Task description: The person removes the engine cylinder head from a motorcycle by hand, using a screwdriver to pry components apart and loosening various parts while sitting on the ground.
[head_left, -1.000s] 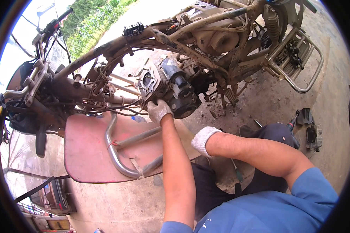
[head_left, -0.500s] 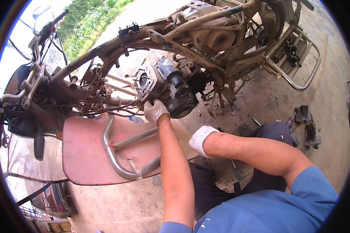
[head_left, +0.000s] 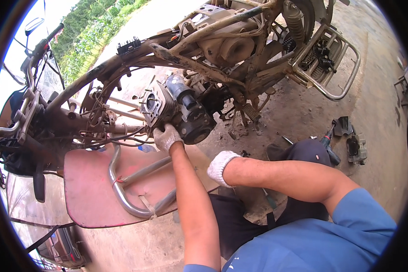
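Here I am at the stripped motorcycle [head_left: 186,45], and against 1 second ago everything on it sits further left and a little lower in my view. My left hand [head_left: 166,137], gloved, is still at the same spot, pressed to the lower edge of the finned engine cylinder [head_left: 168,102], which stands uncovered below the frame. My fingertips are hidden there, so I can't tell whether they're closed on anything. My right hand [head_left: 223,167], gloved too, hangs well apart from the engine above my legs, as it did before, fingers curled out of view; I can't tell if it grips something.

Now the hollows: the cylinder bore [head_left: 151,100] lies open at the top face, too small to read inside. Over at the rear, dark parts [head_left: 323,60] show between the bars of the tubular metal rack [head_left: 320,89]; in it or behind it, I can't say. Below, 1 bent chrome crash bar [head_left: 119,190] crosses the pink board [head_left: 88,195].
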### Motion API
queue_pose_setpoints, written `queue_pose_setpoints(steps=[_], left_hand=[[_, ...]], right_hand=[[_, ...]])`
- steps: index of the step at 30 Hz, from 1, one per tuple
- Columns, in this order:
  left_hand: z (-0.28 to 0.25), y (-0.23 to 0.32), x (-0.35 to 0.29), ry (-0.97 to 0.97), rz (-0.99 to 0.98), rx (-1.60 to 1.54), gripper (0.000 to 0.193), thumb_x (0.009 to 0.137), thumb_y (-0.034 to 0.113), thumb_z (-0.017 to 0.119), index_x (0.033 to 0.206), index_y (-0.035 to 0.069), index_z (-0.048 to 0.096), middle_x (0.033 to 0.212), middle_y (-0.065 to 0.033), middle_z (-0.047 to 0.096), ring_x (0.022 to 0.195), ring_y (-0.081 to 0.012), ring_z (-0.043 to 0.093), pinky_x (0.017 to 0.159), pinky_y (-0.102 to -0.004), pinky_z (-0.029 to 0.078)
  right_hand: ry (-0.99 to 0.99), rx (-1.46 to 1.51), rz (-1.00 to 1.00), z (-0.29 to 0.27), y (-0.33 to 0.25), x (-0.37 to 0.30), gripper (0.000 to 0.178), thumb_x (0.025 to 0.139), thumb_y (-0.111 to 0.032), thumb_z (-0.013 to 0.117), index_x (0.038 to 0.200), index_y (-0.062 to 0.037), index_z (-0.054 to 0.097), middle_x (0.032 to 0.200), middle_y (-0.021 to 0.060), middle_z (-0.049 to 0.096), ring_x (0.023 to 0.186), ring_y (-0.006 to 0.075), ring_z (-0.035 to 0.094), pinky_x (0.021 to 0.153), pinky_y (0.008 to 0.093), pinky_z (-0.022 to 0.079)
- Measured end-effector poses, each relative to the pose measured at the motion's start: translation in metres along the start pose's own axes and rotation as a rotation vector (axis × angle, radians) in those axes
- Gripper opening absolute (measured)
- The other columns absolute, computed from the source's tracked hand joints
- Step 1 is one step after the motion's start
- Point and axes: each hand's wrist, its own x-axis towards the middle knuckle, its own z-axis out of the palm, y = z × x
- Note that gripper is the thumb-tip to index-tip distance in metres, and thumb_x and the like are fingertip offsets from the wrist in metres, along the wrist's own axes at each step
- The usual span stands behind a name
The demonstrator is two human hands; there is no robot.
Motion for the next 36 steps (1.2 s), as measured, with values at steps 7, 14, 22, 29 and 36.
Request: queue_pose_setpoints(steps=[7,14,22,29,36], left_hand=[[-0.0027,-0.0001,0.0001,-0.018,0.007,0.010,0.041,0.083,0.027,0.066,0.112,0.001,0.077,0.109,-0.0212,0.078,0.102,-0.0388,0.074,0.094,-0.0457,0.056],[-0.0015,0.0009,-0.0013,-0.036,0.015,-0.066,0.038,0.082,0.024,0.066,0.109,-0.001,0.076,0.104,-0.0232,0.078,0.098,-0.0404,0.074,0.092,-0.0473,0.055],[0.0005,-0.0025,0.0022,-0.069,0.010,-0.048,0.042,0.083,0.027,0.067,0.114,0.000,0.076,0.108,-0.0222,0.078,0.102,-0.0395,0.074,0.094,-0.0468,0.055],[0.0017,0.0010,0.0005,-0.018,-0.017,-0.023,0.043,0.082,0.031,0.070,0.113,0.002,0.077,0.109,-0.0213,0.078,0.103,-0.0402,0.073,0.094,-0.0475,0.054],[0.0024,0.0003,0.0009,0.006,-0.020,-0.034,0.043,0.082,0.030,0.069,0.112,0.000,0.076,0.106,-0.0227,0.077,0.099,-0.0411,0.073,0.092,-0.0478,0.055]], right_hand=[[0.012,0.027,0.003,-0.0049,-0.0001,-0.0022,0.024,0.078,-0.009,0.076,0.101,-0.0043,0.082,0.102,0.0175,0.080,0.096,0.0356,0.078,0.080,0.0470,0.062],[0.003,0.031,0.022,-0.0070,-0.0023,-0.0046,0.027,0.076,-0.008,0.079,0.102,-0.0055,0.082,0.101,0.0165,0.080,0.096,0.0339,0.078,0.080,0.0465,0.061],[0.006,0.031,0.014,-0.0068,-0.0008,-0.0033,0.027,0.076,-0.008,0.079,0.102,-0.0050,0.082,0.101,0.0168,0.080,0.096,0.0341,0.078,0.079,0.0470,0.062],[0.003,0.004,0.003,-0.0078,-0.0017,-0.0020,0.027,0.075,-0.009,0.079,0.102,-0.0049,0.082,0.099,0.0164,0.080,0.095,0.0346,0.078,0.080,0.0472,0.062],[0.005,0.002,0.006,-0.0044,-0.0016,-0.0003,0.026,0.076,-0.009,0.078,0.102,-0.0050,0.082,0.101,0.0166,0.080,0.095,0.0344,0.078,0.079,0.0475,0.062]])
